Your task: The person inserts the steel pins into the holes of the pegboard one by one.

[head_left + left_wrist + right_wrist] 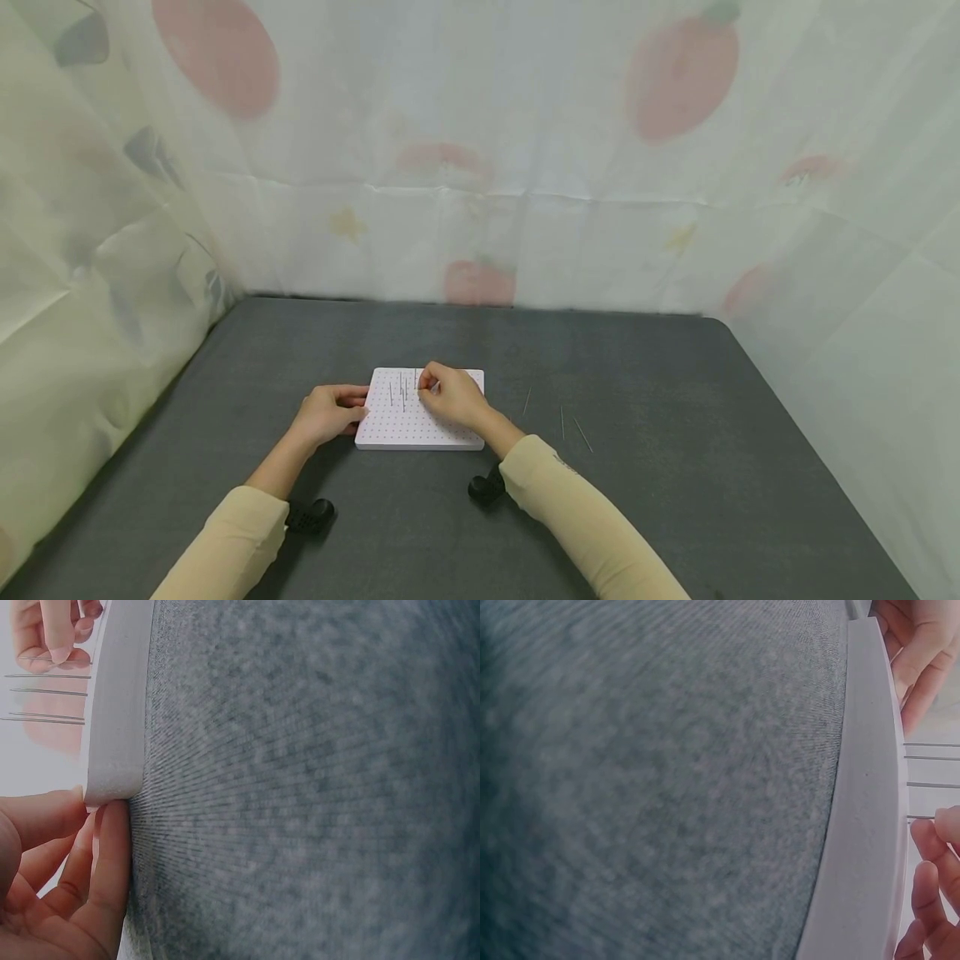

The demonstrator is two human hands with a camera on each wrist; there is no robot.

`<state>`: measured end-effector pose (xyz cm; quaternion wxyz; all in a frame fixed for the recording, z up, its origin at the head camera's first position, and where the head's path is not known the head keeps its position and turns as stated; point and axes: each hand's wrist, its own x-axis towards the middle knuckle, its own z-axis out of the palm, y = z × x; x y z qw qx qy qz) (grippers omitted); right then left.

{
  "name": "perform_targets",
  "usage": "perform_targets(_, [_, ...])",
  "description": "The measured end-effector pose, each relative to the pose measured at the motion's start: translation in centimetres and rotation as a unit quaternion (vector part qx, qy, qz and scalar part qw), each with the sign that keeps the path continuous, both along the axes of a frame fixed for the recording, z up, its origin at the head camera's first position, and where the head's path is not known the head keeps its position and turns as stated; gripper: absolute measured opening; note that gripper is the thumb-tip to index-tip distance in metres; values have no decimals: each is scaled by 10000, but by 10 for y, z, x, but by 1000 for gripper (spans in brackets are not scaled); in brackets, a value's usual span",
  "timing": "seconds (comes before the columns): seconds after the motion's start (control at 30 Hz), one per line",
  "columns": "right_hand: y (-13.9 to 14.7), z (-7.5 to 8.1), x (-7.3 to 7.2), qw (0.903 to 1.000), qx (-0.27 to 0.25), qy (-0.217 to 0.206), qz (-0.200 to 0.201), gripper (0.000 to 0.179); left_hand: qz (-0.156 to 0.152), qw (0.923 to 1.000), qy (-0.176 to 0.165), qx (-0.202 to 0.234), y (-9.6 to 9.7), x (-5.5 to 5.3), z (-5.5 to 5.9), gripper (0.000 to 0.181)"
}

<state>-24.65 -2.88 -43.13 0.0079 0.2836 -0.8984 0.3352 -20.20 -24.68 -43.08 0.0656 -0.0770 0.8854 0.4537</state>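
A white board with rows of small holes (420, 432) lies on the table. My left hand (324, 415) holds its left edge, the thumb at the upper rim and fingers against the side, as the left wrist view shows. Several thin metal pins (49, 691) stand upright in the board's far left part. Over the back of the board, my right hand (454, 397) pinches another thin pin (920, 818) between thumb and index finger. That pin's lower end is right at the board surface, close beside the standing ones.
Three loose pins lie on the dark grey table (675, 467) right of the board, one (562, 422) between the other two. Black wrist-worn devices (311, 516) sit under both forearms. Patterned white curtains (570, 250) surround the table's back and sides.
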Motion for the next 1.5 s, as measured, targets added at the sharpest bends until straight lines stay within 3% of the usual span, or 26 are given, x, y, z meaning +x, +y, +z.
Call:
perform_targets(0.6, [20, 4, -3, 9999, 97, 108, -20, 4, -34, 10000, -11, 42, 0, -1, 0, 41])
perform_targets(1.17, [63, 18, -2, 9996, 248, 123, 62, 7, -17, 10000, -61, 13, 0, -1, 0, 42])
perform_targets(1.5, [97, 16, 0, 9996, 261, 61, 124, 14, -34, 9999, -104, 109, -1, 0, -2, 42])
